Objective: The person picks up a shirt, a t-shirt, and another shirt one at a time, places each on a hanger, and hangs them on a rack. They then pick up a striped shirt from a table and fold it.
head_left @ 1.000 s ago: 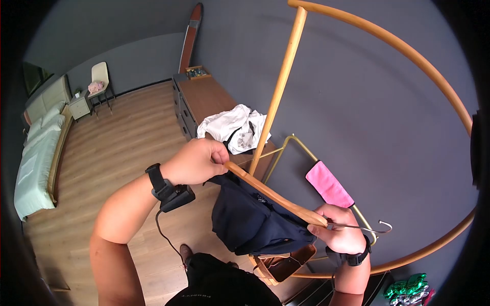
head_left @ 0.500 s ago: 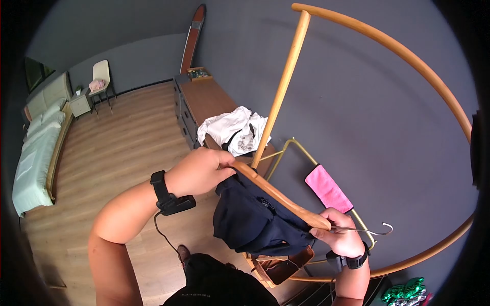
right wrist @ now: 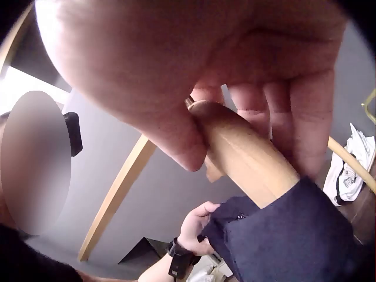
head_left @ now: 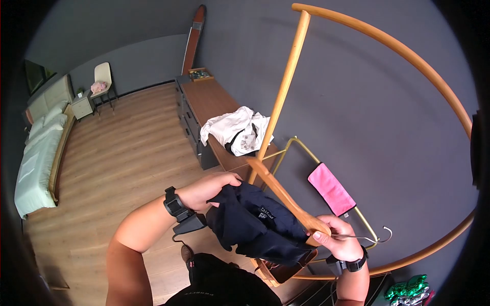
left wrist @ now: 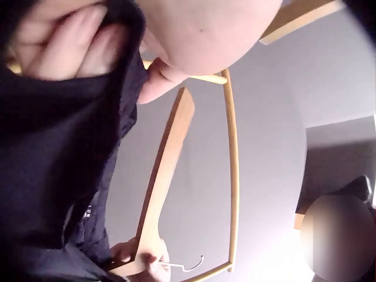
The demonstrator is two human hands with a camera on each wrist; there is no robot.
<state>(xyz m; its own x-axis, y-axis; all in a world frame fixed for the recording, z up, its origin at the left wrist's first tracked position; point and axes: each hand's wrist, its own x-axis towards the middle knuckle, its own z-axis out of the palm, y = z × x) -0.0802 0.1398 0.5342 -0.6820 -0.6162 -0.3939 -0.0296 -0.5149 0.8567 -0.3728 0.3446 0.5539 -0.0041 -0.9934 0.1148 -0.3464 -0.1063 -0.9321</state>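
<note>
A dark navy garment [head_left: 255,219] hangs between the hands, a small label showing inside its neck. The left hand [head_left: 212,189] grips the garment's edge, and in the left wrist view its curled fingers [left wrist: 76,44] show against the cloth. The right hand [head_left: 341,239] pinches the wooden hanger [head_left: 286,196] near its metal hook [head_left: 385,235]. One arm of the hanger points up and left, bare and outside the garment; the other arm runs into the cloth in the right wrist view, where the hanger [right wrist: 247,155] lies between thumb and fingers.
A round wooden rack [head_left: 286,81] stands ahead, with a gold rail holding a pink cloth [head_left: 332,189]. White clothing [head_left: 235,127] lies on the brown cabinet [head_left: 204,97]. Below the garment is a brown basket [head_left: 278,273]; green shiny items [head_left: 408,288] are at lower right.
The left hand has let go of the hanger's end, moved down, and now grips the garment's edge. The hanger's far arm has come out of the cloth. The right hand keeps its hold.
</note>
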